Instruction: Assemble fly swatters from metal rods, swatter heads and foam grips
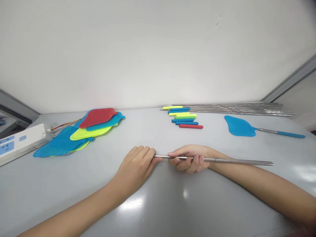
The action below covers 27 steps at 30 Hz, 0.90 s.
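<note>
A metal telescopic rod (242, 161) lies across both hands, roughly level above the grey table (158, 210). My left hand (140, 164), palm down, is closed round its thin left end and hides that tip. My right hand (191, 159) is palm up, its fingers wrapped round the rod's middle. The thicker end sticks out to the right over my right forearm. Between the two hands a short piece of thin rod shows. Behind my right hand lie several coloured handle sleeves (191, 126) in yellow, blue, green and red.
At the left, mesh fly swatter heads (98, 118) in red, blue and yellow are heaped beside a white power strip (24, 141). Several metal rods (237, 108) lie along the wall at the back right. In front of them rests a blue fly swatter (240, 126) with a handle.
</note>
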Each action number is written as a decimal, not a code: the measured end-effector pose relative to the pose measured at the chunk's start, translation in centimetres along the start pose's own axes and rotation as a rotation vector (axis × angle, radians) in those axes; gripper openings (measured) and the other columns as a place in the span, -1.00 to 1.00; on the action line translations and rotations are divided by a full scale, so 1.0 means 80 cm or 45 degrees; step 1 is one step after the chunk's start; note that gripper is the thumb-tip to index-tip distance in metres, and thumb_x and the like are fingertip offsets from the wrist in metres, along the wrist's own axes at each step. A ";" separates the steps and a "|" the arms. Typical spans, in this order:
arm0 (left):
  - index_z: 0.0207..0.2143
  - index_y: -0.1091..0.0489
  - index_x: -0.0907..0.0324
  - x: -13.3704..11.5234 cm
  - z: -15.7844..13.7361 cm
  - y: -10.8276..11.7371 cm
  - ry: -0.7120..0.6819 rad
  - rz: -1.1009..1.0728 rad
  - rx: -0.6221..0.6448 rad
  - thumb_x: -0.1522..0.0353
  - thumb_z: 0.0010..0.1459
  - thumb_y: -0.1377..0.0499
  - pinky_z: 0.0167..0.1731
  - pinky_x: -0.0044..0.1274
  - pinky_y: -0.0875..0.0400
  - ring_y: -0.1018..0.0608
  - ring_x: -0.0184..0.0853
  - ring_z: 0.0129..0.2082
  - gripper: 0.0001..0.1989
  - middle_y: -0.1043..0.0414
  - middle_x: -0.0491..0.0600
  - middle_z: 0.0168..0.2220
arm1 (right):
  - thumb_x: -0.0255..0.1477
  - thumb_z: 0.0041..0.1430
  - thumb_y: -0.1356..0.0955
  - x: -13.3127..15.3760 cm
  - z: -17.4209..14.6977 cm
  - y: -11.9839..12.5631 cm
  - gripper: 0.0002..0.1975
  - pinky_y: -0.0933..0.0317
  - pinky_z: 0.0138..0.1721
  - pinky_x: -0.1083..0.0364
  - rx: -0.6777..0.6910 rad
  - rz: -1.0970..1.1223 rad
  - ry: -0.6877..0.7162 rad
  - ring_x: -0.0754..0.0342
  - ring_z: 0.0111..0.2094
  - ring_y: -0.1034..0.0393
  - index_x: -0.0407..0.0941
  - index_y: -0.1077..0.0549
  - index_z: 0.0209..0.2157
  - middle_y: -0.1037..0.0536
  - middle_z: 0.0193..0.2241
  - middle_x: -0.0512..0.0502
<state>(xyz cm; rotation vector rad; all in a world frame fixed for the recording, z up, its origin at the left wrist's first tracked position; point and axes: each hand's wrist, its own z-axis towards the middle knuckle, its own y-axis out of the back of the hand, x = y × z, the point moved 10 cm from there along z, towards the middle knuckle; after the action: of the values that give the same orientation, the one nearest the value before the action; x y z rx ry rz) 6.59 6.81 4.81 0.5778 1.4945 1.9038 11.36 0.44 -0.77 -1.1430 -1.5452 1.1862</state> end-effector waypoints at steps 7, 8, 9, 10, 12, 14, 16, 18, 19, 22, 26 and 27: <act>-0.53 -0.16 0.20 -0.010 -0.002 -0.018 -0.104 0.022 0.115 0.41 0.18 0.21 -0.56 -0.56 -0.11 -0.25 -0.40 -0.60 -0.72 -0.21 -0.10 -0.59 | -0.25 0.19 0.09 -0.004 0.004 -0.004 -0.63 0.21 -0.97 0.38 -0.001 -0.013 0.001 0.32 -0.83 0.37 -0.11 -0.05 -0.55 0.00 -0.74 0.16; -0.54 -0.14 0.20 -0.010 -0.002 -0.020 -0.117 0.012 0.133 0.40 0.18 0.21 -0.57 -0.57 -0.11 -0.25 -0.41 -0.61 -0.72 -0.20 -0.11 -0.60 | -0.26 0.19 0.09 -0.004 0.005 -0.004 -0.63 0.21 -0.98 0.38 -0.016 -0.012 0.003 0.32 -0.83 0.38 -0.11 -0.05 -0.56 0.01 -0.74 0.16; -0.55 -0.13 0.20 -0.010 -0.002 -0.022 -0.130 -0.001 0.145 0.39 0.18 0.21 -0.58 -0.57 -0.11 -0.26 -0.41 -0.62 -0.72 -0.19 -0.12 -0.61 | -0.27 0.19 0.09 -0.004 0.005 -0.004 -0.63 0.21 -0.98 0.37 -0.034 -0.011 0.002 0.32 -0.82 0.38 -0.11 -0.04 -0.56 0.01 -0.74 0.15; -0.55 -0.12 0.19 -0.011 -0.003 -0.023 -0.145 -0.013 0.152 0.38 0.19 0.22 -0.59 -0.58 -0.11 -0.26 -0.41 -0.62 -0.72 -0.19 -0.13 -0.61 | -0.27 0.19 0.09 -0.005 0.005 -0.004 -0.64 0.21 -0.98 0.37 -0.047 -0.012 -0.004 0.32 -0.82 0.39 -0.11 -0.04 -0.57 0.02 -0.73 0.15; -0.54 -0.12 0.19 -0.012 -0.004 -0.023 -0.170 -0.025 0.151 0.36 0.19 0.22 -0.62 -0.59 -0.09 -0.28 -0.42 -0.64 -0.72 -0.20 -0.14 -0.62 | -0.28 0.19 0.08 -0.007 0.005 -0.005 -0.64 0.22 -0.98 0.37 -0.051 -0.016 -0.020 0.31 -0.82 0.39 -0.11 -0.03 -0.57 0.02 -0.73 0.15; -0.54 -0.12 0.19 -0.015 -0.007 -0.021 -0.190 -0.023 0.140 0.36 0.19 0.22 -0.64 -0.59 -0.08 -0.29 -0.42 -0.66 -0.72 -0.21 -0.14 -0.62 | -0.28 0.19 0.07 -0.010 0.005 -0.005 -0.65 0.22 -0.98 0.37 -0.047 -0.012 -0.026 0.32 -0.82 0.40 -0.11 -0.04 -0.57 0.01 -0.74 0.15; -0.53 -0.12 0.18 -0.022 -0.012 -0.017 -0.212 -0.014 0.115 0.37 0.18 0.21 -0.66 -0.59 -0.07 -0.29 -0.42 -0.67 -0.73 -0.22 -0.14 -0.63 | -0.29 0.19 0.03 -0.015 0.006 -0.003 -0.67 0.20 -0.97 0.37 -0.062 -0.009 -0.044 0.32 -0.82 0.39 -0.11 -0.06 -0.56 -0.01 -0.74 0.16; -0.54 -0.11 0.18 -0.032 -0.018 -0.012 -0.234 -0.002 0.078 0.38 0.17 0.20 -0.67 -0.58 -0.05 -0.28 -0.42 -0.70 -0.75 -0.20 -0.15 -0.65 | -0.28 0.19 0.00 -0.024 0.006 0.000 -0.68 0.17 -0.96 0.36 -0.098 -0.027 -0.096 0.31 -0.82 0.37 -0.12 -0.08 -0.57 -0.02 -0.76 0.16; -0.54 -0.10 0.18 -0.037 -0.021 -0.011 -0.247 -0.003 0.072 0.40 0.17 0.19 -0.68 -0.58 -0.04 -0.28 -0.42 -0.70 -0.76 -0.20 -0.15 -0.65 | -0.28 0.18 -0.01 -0.028 0.007 0.001 -0.68 0.16 -0.96 0.36 -0.117 -0.045 -0.123 0.31 -0.82 0.36 -0.12 -0.08 -0.57 -0.02 -0.77 0.16; -0.55 -0.06 0.17 -0.046 -0.029 -0.009 -0.237 -0.003 0.051 0.45 0.14 0.18 -0.70 -0.59 -0.01 -0.26 -0.42 -0.73 -0.79 -0.17 -0.17 -0.67 | -0.28 0.18 -0.03 -0.035 0.009 0.002 -0.67 0.14 -0.97 0.34 -0.174 -0.110 -0.169 0.30 -0.84 0.35 -0.13 -0.09 -0.60 -0.03 -0.80 0.17; -0.55 -0.03 0.16 -0.050 -0.033 -0.014 -0.229 -0.024 0.063 0.47 0.12 0.17 -0.71 -0.58 0.01 -0.25 -0.42 -0.75 -0.81 -0.15 -0.19 -0.69 | -0.28 0.16 -0.07 -0.037 0.010 0.003 -0.67 0.14 -0.97 0.33 -0.264 -0.188 -0.181 0.30 -0.84 0.34 -0.13 -0.09 -0.61 -0.05 -0.82 0.17; -0.54 -0.03 0.16 -0.051 -0.034 -0.016 -0.231 -0.033 0.082 0.48 0.12 0.17 -0.71 -0.58 0.01 -0.25 -0.42 -0.75 -0.82 -0.15 -0.19 -0.68 | -0.27 0.16 -0.08 -0.038 0.010 0.003 -0.67 0.14 -0.97 0.33 -0.288 -0.211 -0.186 0.30 -0.84 0.33 -0.13 -0.09 -0.61 -0.05 -0.82 0.18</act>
<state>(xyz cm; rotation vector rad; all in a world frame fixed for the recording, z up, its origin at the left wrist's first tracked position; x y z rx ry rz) 7.85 2.21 3.03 0.7366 1.4429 1.7392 11.30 -2.64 -1.47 -1.0664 -1.8856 1.0217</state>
